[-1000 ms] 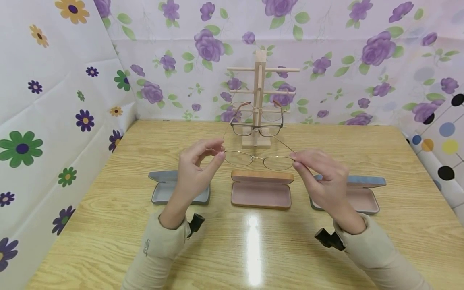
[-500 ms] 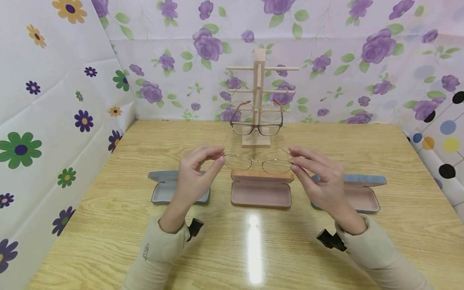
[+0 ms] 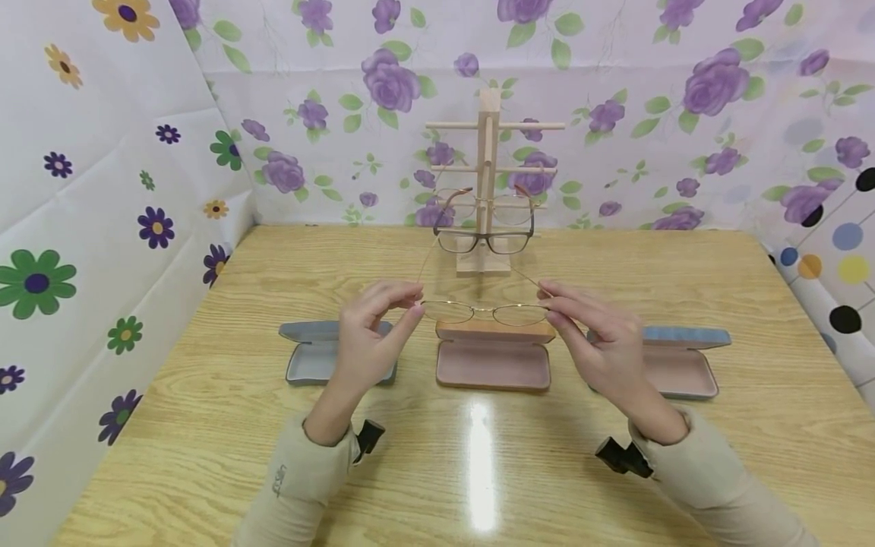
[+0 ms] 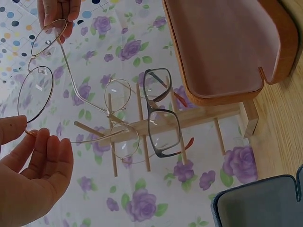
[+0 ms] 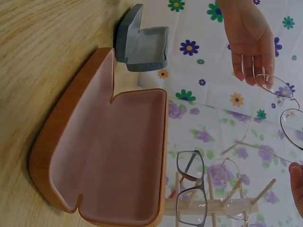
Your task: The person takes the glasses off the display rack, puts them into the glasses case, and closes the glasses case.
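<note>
Thin gold-rimmed glasses (image 3: 447,311) hang level between the two hands, arms unfolded and pointing toward the rack. The left hand (image 3: 369,334) pinches the frame's left end between thumb and fingers; the right hand (image 3: 604,342) pinches the right end. In the left wrist view the left hand (image 4: 40,175) grips the near hinge of the glasses (image 4: 51,90). In the right wrist view the right hand (image 5: 297,184) shows only in part, at the right edge. Below the glasses lies an orange case (image 3: 492,366), open with a pink lining.
Behind the hands stands a wooden rack (image 3: 488,144) holding dark-framed glasses (image 3: 484,241) and a thin-rimmed pair (image 3: 511,213). A grey-blue case (image 3: 311,362) lies open at the left, partly behind the left hand, and a blue case (image 3: 683,372) at the right.
Both hands have lowered the gold-rimmed glasses a little toward the orange case. The right hand has shifted slightly left, and its fingers now lie closer around the hinge and arm.
</note>
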A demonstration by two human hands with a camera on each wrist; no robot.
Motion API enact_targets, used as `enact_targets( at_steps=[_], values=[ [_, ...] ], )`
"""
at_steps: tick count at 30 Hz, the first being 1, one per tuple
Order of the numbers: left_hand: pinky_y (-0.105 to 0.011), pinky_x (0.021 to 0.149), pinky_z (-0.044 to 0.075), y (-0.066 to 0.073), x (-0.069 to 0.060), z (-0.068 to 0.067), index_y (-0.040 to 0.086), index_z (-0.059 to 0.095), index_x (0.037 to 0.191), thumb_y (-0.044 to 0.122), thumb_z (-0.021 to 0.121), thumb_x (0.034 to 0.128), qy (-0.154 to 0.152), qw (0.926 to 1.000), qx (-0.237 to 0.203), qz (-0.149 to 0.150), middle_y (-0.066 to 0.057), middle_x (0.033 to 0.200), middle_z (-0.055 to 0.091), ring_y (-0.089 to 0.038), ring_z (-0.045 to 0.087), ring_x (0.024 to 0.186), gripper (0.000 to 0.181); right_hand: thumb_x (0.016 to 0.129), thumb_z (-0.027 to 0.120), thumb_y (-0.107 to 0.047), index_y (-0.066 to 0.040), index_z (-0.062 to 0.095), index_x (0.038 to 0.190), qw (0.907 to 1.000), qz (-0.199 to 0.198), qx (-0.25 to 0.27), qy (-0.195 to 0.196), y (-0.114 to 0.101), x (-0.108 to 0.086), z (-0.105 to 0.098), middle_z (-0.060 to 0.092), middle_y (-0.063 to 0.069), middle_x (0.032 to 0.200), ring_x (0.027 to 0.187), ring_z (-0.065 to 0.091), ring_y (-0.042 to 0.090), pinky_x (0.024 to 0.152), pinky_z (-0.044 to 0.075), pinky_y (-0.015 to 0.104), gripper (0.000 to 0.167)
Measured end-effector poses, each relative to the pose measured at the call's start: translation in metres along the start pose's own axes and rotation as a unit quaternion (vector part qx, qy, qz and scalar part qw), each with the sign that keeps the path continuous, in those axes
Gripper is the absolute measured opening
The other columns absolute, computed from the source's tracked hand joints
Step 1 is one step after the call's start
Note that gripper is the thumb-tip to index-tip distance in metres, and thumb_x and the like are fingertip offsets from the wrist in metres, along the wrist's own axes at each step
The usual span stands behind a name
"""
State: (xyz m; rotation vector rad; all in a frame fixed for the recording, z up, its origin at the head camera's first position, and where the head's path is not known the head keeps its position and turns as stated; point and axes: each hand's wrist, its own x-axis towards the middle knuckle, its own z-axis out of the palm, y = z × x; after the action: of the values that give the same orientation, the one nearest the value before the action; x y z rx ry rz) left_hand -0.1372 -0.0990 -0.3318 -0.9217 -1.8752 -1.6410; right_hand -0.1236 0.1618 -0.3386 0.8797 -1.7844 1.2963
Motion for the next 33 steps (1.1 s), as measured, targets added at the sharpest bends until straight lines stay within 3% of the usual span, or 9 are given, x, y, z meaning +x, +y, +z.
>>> enact_targets(
  at_steps=[7, 10, 12, 19, 26, 33],
  values=[
    [-0.027, 0.076, 0.051, -0.0014, -0.0019, 0.0001, -0.015, 0.062, 0.097, -0.017, 0.060, 0.0747, 0.002, 1.0000, 0.001, 0.002, -0.024, 0.091, 0.061, -0.019, 0.060, 0.081, 0.022, 0.088, 0.060, -0.007, 0.011, 0.067, 0.089, 0.9985, 0.024, 0.046, -0.020, -0.0016, -0.0026, 0.0010, 0.063, 0.022, 0.103, 0.099, 0.061, 0.018, 0.075, 0.050, 0.020, 0.019],
    [-0.027, 0.076, 0.051, -0.0020, -0.0031, -0.0005, -0.014, 0.062, 0.097, -0.017, 0.060, 0.0746, 0.000, 1.0000, 0.002, -0.001, -0.023, 0.089, 0.061, -0.017, 0.060, 0.081, 0.023, 0.088, 0.060, -0.006, 0.012, 0.066, 0.089, 0.9985, 0.023, 0.045, -0.021, -0.0013, -0.0027, 0.0012, 0.064, 0.022, 0.103, 0.099, 0.061, 0.018, 0.064, 0.048, 0.011, 0.019],
    [-0.027, 0.077, 0.051, -0.0019, -0.0037, -0.0006, -0.014, 0.062, 0.097, -0.018, 0.060, 0.0748, -0.002, 1.0000, 0.002, -0.005, -0.023, 0.089, 0.061, -0.016, 0.059, 0.081, 0.023, 0.087, 0.060, -0.006, 0.013, 0.066, 0.088, 0.9982, 0.022, 0.052, -0.020, -0.0010, -0.0025, 0.0015, 0.064, 0.021, 0.102, 0.099, 0.061, 0.018, 0.063, 0.047, 0.011, 0.020],
    [-0.027, 0.077, 0.051, -0.0006, -0.0047, -0.0006, -0.014, 0.062, 0.098, -0.018, 0.060, 0.0753, -0.005, 0.9999, 0.003, -0.014, -0.024, 0.089, 0.060, -0.016, 0.059, 0.082, 0.023, 0.086, 0.058, 0.002, 0.019, 0.062, 0.090, 0.9936, 0.030, 0.107, -0.022, 0.0003, -0.0040, 0.0031, 0.063, 0.023, 0.103, 0.101, 0.060, 0.022, 0.080, 0.049, 0.023, 0.017],
    [-0.028, 0.077, 0.051, -0.0001, -0.0050, -0.0011, -0.014, 0.062, 0.097, -0.017, 0.060, 0.0762, -0.006, 0.9998, 0.010, -0.017, -0.025, 0.089, 0.061, -0.017, 0.059, 0.081, 0.022, 0.088, 0.057, 0.000, 0.017, 0.061, 0.090, 0.9931, 0.032, 0.111, -0.021, -0.0001, -0.0043, 0.0044, 0.063, 0.021, 0.102, 0.100, 0.060, 0.021, 0.080, 0.049, 0.022, 0.018],
    [-0.032, 0.077, 0.051, 0.0000, -0.0051, -0.0014, -0.013, 0.062, 0.100, -0.017, 0.060, 0.0761, -0.004, 0.9996, 0.012, -0.025, -0.022, 0.089, 0.062, -0.017, 0.060, 0.081, 0.024, 0.089, 0.055, -0.002, 0.015, 0.060, 0.089, 0.9937, 0.041, 0.101, -0.025, -0.0022, -0.0040, 0.0051, 0.064, 0.017, 0.100, 0.095, 0.061, 0.019, 0.071, 0.049, 0.016, 0.017]
  ],
)
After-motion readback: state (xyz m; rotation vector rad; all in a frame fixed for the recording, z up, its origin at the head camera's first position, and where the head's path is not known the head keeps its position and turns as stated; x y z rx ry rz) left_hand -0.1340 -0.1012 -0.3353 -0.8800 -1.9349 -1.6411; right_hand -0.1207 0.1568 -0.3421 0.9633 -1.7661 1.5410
